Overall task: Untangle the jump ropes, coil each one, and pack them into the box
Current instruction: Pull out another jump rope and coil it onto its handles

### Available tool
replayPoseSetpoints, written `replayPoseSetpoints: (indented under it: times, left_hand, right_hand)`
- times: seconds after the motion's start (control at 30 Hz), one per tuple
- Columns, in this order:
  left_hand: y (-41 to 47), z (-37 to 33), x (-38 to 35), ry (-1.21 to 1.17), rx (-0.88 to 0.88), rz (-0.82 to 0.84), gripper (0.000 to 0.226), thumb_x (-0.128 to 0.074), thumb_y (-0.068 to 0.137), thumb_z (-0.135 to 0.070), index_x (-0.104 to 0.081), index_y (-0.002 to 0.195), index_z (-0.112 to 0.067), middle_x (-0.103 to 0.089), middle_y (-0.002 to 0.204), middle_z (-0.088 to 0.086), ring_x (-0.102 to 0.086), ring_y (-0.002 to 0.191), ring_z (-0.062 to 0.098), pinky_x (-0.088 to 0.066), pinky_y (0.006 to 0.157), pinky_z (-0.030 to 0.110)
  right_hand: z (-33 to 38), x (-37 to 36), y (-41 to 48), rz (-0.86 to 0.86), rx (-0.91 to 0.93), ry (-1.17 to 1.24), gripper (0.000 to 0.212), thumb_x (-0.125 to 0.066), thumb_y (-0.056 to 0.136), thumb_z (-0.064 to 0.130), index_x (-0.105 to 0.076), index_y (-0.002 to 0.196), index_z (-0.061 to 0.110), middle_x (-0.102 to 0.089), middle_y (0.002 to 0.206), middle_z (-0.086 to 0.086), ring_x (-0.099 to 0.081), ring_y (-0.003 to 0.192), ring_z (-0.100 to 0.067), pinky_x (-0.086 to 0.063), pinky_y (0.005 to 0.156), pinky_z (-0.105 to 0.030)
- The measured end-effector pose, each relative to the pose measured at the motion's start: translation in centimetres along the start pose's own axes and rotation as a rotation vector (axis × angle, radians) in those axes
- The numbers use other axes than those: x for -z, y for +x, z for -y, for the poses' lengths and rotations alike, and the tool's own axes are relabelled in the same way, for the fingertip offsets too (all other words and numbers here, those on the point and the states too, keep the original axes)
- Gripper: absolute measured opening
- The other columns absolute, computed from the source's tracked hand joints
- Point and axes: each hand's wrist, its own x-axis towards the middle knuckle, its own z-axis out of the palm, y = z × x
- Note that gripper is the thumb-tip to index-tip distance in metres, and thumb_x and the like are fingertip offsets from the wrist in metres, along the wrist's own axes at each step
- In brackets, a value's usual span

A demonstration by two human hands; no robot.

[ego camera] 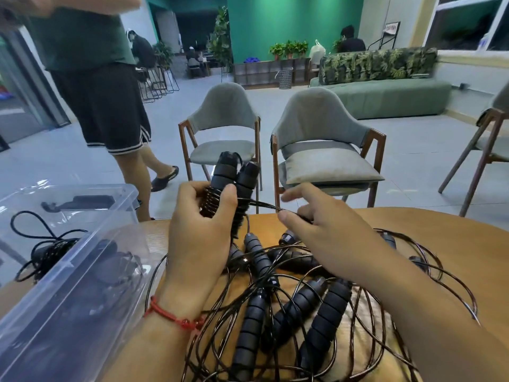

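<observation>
- Black handles (pixel 230 175), paired upright, gripped in my left hand (pixel 198 238).
- My right hand (pixel 322 235) pinches the cord (pixel 261 204) running off them.
- Tangled ropes (pixel 303 299) on table (pixel 468 238); box (pixel 82 285) at left.

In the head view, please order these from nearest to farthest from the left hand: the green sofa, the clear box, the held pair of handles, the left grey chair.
1. The pair of handles, gripped in the left hand itself.
2. The clear box, on the table at its left.
3. The left grey chair, beyond the table.
4. The green sofa, far back right.
</observation>
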Motion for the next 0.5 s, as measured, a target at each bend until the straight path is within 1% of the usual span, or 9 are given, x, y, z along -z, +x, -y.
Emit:
replayPoseSetpoints:
  times: [0.07,0.1,0.13,0.2,0.27,0.3,0.4,0.5]
  left_hand:
    - [0.2,0.5,0.4,0.132,-0.080,-0.019,0.030,-0.064,0.101,-0.054,-0.054,0.119,-0.033,-0.071,0.099,-0.006,-0.073,0.088,0.008,-0.065,0.074,0.043]
    - [0.2,0.7,0.4,0.185,-0.102,0.000,0.032,-0.064,0.100,-0.056,-0.053,0.120,-0.034,-0.070,0.098,-0.007,-0.072,0.088,0.006,-0.065,0.074,0.042]
    - [0.1,0.8,0.3,0.264,-0.131,0.028,0.034,-0.063,0.099,-0.059,-0.051,0.121,-0.036,-0.069,0.098,-0.009,-0.071,0.087,0.005,-0.064,0.073,0.041]
    - [-0.2,0.8,0.1,0.443,-0.199,0.108,0.036,-0.062,0.097,-0.064,-0.048,0.123,-0.043,-0.066,0.099,-0.013,-0.067,0.087,0.004,-0.060,0.069,0.034]
    - [-0.4,0.6,0.0,0.544,-0.247,0.217,0.038,-0.059,0.096,-0.069,-0.048,0.126,-0.048,-0.064,0.102,-0.015,-0.065,0.090,0.004,-0.058,0.070,0.029]
    - [-0.4,0.5,0.1,0.584,-0.264,0.278,0.040,-0.058,0.095,-0.071,-0.048,0.129,-0.051,-0.063,0.104,-0.016,-0.064,0.091,0.004,-0.058,0.072,0.029]
    - [-0.2,0.0,0.6,0.719,-0.341,0.453,0.048,-0.053,0.094,-0.077,-0.047,0.137,-0.056,-0.062,0.108,-0.024,-0.062,0.097,0.000,-0.058,0.078,0.028]
    - [-0.3,-0.5,1.0,0.717,-0.408,0.647,0.054,-0.054,0.090,-0.081,-0.048,0.138,-0.058,-0.065,0.107,-0.028,-0.061,0.098,-0.006,-0.057,0.081,0.025]
  right_hand:
    - [0.0,0.7,-0.1,0.013,-0.020,-0.085,0.021,-0.051,0.107,0.054,-0.064,0.119,0.042,-0.066,0.082,0.018,-0.062,0.077,0.001,-0.044,0.069,-0.023]
    - [0.2,0.9,-0.2,0.000,-0.008,-0.134,0.024,-0.050,0.107,0.055,-0.067,0.116,0.041,-0.067,0.088,0.018,-0.062,0.082,0.001,-0.044,0.071,-0.025]
    - [0.5,1.0,-0.3,-0.023,0.012,-0.203,0.028,-0.048,0.107,0.057,-0.068,0.115,0.041,-0.066,0.090,0.019,-0.060,0.083,0.001,-0.042,0.069,-0.024]
    - [1.3,1.2,-0.8,-0.077,0.074,-0.391,0.033,-0.041,0.107,0.061,-0.066,0.113,0.041,-0.062,0.089,0.019,-0.054,0.079,-0.001,-0.030,0.062,-0.018]
    - [1.8,1.3,-1.0,-0.135,0.163,-0.552,0.036,-0.037,0.107,0.061,-0.065,0.109,0.040,-0.059,0.087,0.017,-0.051,0.076,-0.004,-0.020,0.059,-0.016]
    - [1.8,1.5,-1.0,-0.173,0.223,-0.586,0.036,-0.039,0.106,0.060,-0.067,0.104,0.038,-0.058,0.085,0.016,-0.050,0.073,-0.004,-0.018,0.057,-0.016]
    - [1.3,2.0,-0.7,-0.236,0.391,-0.629,0.033,-0.057,0.096,0.060,-0.070,0.087,0.031,-0.049,0.081,0.019,-0.048,0.067,-0.006,-0.015,0.057,-0.015]
    - [0.9,2.2,-0.6,-0.126,0.436,-0.570,0.031,-0.060,0.091,0.069,-0.062,0.081,0.039,-0.045,0.080,0.022,-0.049,0.071,-0.003,-0.019,0.059,-0.016]
